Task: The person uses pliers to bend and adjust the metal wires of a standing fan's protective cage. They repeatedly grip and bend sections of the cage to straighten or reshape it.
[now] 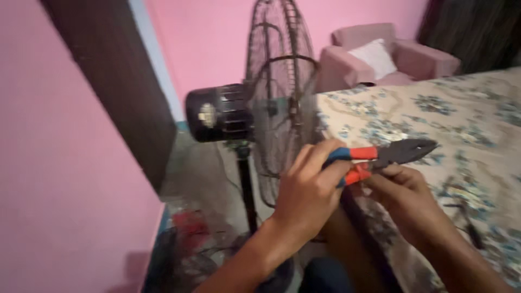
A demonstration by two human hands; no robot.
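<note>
Both your hands meet at centre frame on the pliers [380, 156], dark metal nose and red-and-blue grips: left hand [307, 190] curled around the handles, right hand [404, 192] pinching beneath, beside the wire-caged fan [277, 97].

Pliers [388, 154] are held between left hand [306, 192] and right hand [404, 198]; pedestal fan [260, 108] is placed behind them, bed [467, 119] at right, armchair [380, 59] behind the bed

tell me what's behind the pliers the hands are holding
Behind the pliers lies a floral bed cover, with a pink armchair beyond. The left hand wraps the handles; the right hand sits beneath them.
</note>
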